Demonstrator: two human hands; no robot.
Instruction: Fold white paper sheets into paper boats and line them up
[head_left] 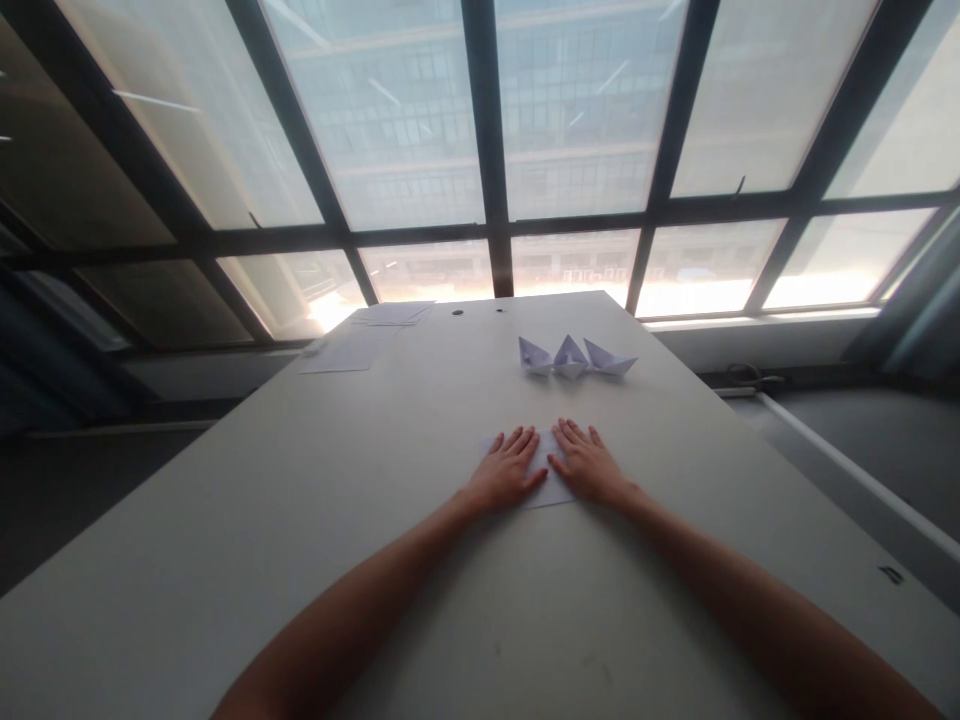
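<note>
A white sheet of paper [550,490] lies flat on the white table [300,500], partly covered by both hands. My left hand [510,470] rests palm down on its left part, fingers spread. On its right part lies my right hand [589,466], also palm down, with the fingers stretched out and the thumb apart. The two thumbs are near each other, with paper showing between them. Beyond the hands, three folded white paper boats [571,358] stand side by side in a row.
Several loose white sheets [349,352] lie at the table's far left. Small dark spots [457,313] show near the far edge, and a small dark object [891,574] is near the right edge. Large windows [570,110] with dark frames rise behind the table.
</note>
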